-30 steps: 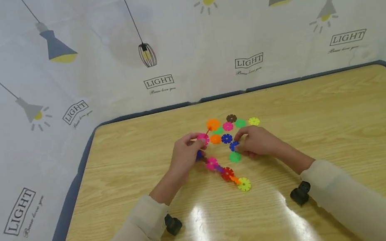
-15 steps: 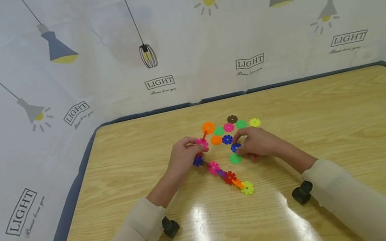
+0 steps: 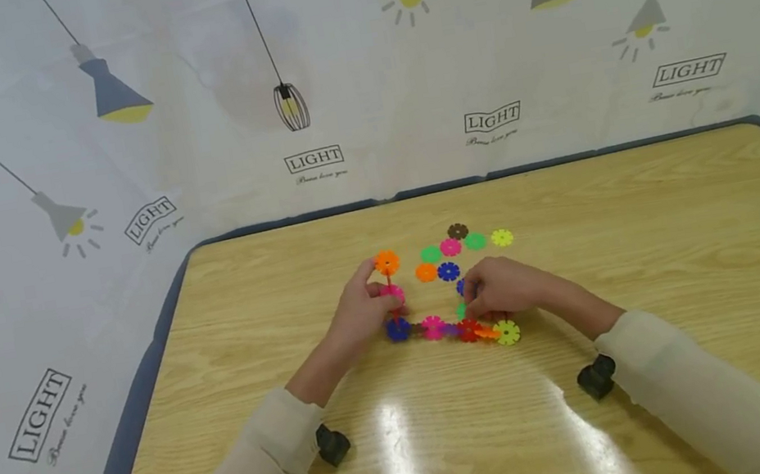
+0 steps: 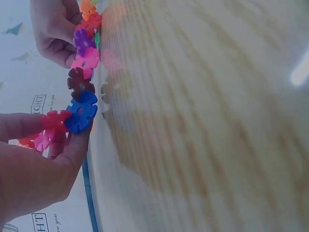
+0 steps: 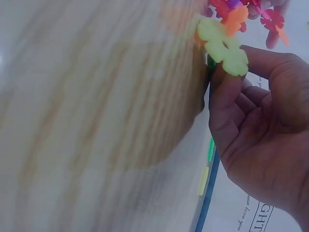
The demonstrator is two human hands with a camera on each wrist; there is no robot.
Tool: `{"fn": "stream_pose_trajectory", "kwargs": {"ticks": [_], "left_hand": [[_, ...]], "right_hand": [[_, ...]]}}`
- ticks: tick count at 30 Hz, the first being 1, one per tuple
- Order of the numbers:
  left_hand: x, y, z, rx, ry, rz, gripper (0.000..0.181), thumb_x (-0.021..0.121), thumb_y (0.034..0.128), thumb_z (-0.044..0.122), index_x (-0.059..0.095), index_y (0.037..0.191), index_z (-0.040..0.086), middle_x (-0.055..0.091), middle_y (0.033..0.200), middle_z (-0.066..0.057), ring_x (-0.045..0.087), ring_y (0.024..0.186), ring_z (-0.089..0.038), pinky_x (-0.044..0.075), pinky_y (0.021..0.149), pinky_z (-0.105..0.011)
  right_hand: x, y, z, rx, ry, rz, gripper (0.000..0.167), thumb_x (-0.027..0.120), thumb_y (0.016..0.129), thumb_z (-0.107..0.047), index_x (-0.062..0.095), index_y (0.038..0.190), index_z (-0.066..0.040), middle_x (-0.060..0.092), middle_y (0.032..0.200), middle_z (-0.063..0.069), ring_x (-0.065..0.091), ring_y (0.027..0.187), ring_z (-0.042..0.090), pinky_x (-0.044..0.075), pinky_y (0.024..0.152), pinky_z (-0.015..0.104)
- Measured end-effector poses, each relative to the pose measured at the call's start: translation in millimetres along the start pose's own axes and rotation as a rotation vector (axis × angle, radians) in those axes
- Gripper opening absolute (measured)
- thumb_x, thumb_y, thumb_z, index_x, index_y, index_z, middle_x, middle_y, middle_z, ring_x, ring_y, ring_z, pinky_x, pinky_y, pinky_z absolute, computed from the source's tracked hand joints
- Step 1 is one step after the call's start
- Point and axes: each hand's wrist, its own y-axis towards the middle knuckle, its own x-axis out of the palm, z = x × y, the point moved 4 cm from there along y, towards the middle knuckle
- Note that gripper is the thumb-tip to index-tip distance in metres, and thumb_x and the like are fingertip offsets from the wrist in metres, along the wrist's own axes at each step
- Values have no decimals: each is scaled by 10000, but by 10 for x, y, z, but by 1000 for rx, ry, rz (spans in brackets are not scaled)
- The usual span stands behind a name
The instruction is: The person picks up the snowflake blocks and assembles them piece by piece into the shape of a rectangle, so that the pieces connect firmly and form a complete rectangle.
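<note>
My left hand (image 3: 359, 309) grips a linked chain of notched plastic snowflake discs by its pink disc (image 3: 394, 294). An orange disc (image 3: 387, 262) tops the chain. From the blue disc (image 4: 81, 112) below the grip, it runs right through brown, pink, purple, red and orange discs to a yellow disc (image 3: 507, 332). My right hand (image 3: 507, 286) has bent fingers beside a loose blue disc (image 3: 460, 288) and a green disc (image 3: 461, 311), both partly covered. In the right wrist view the chain's yellow disc (image 5: 224, 47) hides the fingertips, so whether they pinch a disc cannot be told.
Beyond the hands, several loose discs lie flat on the wood-grain table (image 3: 269, 288), among them a brown disc (image 3: 457, 231), another yellow disc (image 3: 502, 237) and an orange disc (image 3: 426, 272). A printed curtain (image 3: 382, 62) hangs behind the table's far edge.
The chain has turned in my left hand: its yellow end swung right and upward, its orange top moved left. My right hand shifted slightly from the blue disc toward the green one.
</note>
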Motion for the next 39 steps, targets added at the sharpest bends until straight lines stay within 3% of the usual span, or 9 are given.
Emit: {"fn": "stream_pose_trajectory", "kwargs": {"ticks": [8,16,22,27,39], "left_hand": [[-7,-11,6,26,-8,-26,765,582,912,-83,195,1549,90,570,862,-117,684,862,-346,569,828,-377],[-32,1,34,51,27,-41,634,664,849,-89,397,1398,83,603,851,-92,621,764,-242,567,759,-318],[-41,9,53,68,75,-54,446,678,906,62,467,1298,41,612,904,-90,611,776,-209,557,753,-316],[-59,-3,49,80,96,-49,305,672,928,153,521,1133,-14,604,847,-62,583,748,-187,528,728,-319],[-87,3,27,60,78,-19,355,692,914,165,568,1234,73,624,949,-92,626,811,-188,572,784,-338]], "right_hand": [[-32,-5,11,9,-2,-80,256,679,870,-105,651,1124,-107,577,638,23,485,489,154,466,496,285],[-46,1,-20,11,-68,-73,220,657,854,-58,600,1067,-48,538,594,15,447,466,139,455,505,284],[-50,6,-17,4,-73,-50,251,668,868,-71,615,1113,-85,595,623,25,477,476,138,455,507,286],[-48,5,-15,20,-83,-39,225,671,858,-63,612,1075,-46,563,611,22,451,472,125,444,520,280],[-36,-7,7,-5,-57,-43,208,680,875,-76,622,1075,-76,606,636,25,476,476,140,456,496,278]]}}
